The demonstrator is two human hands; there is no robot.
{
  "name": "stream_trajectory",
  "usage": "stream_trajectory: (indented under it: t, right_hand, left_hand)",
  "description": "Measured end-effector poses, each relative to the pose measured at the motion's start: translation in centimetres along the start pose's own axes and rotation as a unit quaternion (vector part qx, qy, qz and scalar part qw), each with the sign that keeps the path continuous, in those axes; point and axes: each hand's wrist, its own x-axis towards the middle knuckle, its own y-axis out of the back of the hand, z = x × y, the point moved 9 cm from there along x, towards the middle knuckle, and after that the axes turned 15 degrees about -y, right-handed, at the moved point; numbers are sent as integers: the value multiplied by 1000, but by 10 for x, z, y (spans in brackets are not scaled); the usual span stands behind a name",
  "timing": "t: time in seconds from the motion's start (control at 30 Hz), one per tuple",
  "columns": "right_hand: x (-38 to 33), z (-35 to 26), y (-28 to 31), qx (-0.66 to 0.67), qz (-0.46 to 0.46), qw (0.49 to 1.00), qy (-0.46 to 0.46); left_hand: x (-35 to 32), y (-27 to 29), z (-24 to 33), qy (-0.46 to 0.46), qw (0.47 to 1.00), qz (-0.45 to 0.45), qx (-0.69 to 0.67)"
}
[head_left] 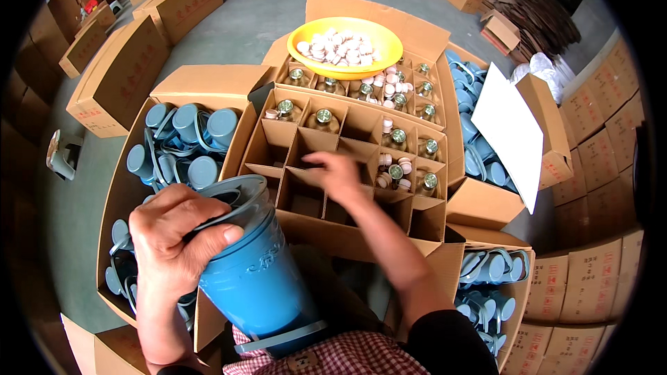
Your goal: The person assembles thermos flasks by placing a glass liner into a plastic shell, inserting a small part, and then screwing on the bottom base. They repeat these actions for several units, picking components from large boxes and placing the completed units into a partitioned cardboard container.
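My left hand (174,236) grips the rim of a large blue plastic thermos casing (260,285), which leans toward me with its grey handle at the lower end. The thumb presses on the rim, and the casing's top is partly hidden by the fingers. Over the divided carton (333,228) reaches my right hand (340,175), its fingers apart and nothing visible in them. Below it are bare cardboard compartments. Around the far and right sides of the carton stand several glass bottles (324,119) with silvery mouths, some with small whitish stoppers (386,161) beside them.
A yellow basin (381,55) of stoppers sits on the carton's far part. Cartons of blue lidded casings (186,121) flank it left and right. A white board (507,132) leans on the right carton. Stacked boxes (587,278) line the right side; a stool (64,153) stands left.
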Motion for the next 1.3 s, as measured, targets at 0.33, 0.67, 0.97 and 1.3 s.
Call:
stream_trajectory:
  t: [0.33, 0.67, 0.97, 1.3]
  right_hand:
    - [6, 169, 107, -416, 61, 907, -9]
    - [16, 201, 111, -263, -21, 963, 53]
    - [7, 178, 94, -376, -67, 918, 102]
    - [74, 79, 92, 6, 84, 996, 11]
  left_hand:
    - [-4, 12, -26, -11, 972, -33, -232]
    - [3, 3, -16, -110, 988, -3, -104]
    - [26, -11, -53, 2, 997, -74, -23]
    - [38, -35, -56, -85, 981, -172, 13]
